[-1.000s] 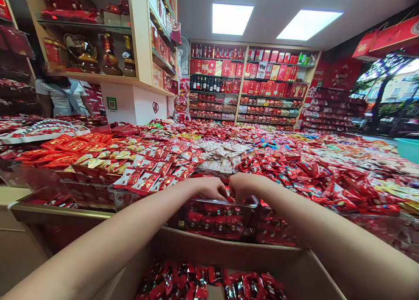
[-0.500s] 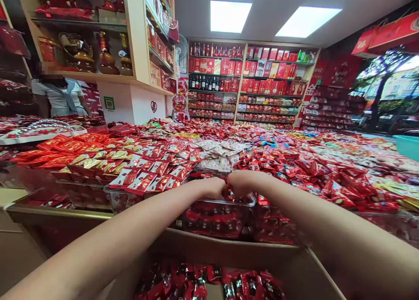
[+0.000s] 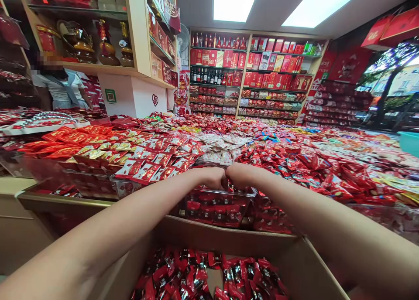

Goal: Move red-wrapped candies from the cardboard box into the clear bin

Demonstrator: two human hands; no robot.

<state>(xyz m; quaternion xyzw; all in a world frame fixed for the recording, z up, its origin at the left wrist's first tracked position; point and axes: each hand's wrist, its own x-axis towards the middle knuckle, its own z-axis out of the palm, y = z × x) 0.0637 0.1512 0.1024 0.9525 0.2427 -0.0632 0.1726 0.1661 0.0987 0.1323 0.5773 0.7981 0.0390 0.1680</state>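
My left hand [image 3: 214,176] and my right hand [image 3: 238,175] meet over a clear plastic bin [image 3: 209,223] of red-wrapped candies [image 3: 221,213]. Both are closed, knuckles up and nearly touching, reaching just inside the bin's top. Whatever the fingers hold is hidden beneath them; a little red wrapper shows between and below the hands. Under my forearms stands an open cardboard box [image 3: 183,234], with many similar red and black wrapped candies [image 3: 242,276] on its bottom.
White-and-red packets [image 3: 147,171] fill the bin on the left, and red packets [image 3: 314,178] heap up to the right. White packets [image 3: 224,145] lie just behind my hands. Stocked shelves [image 3: 244,73] line the back wall. A person [image 3: 59,88] stands at far left.
The view has tilted down slightly, so more of the cardboard box shows. My hands stay together over the same bin, the right one a touch closer to the left.
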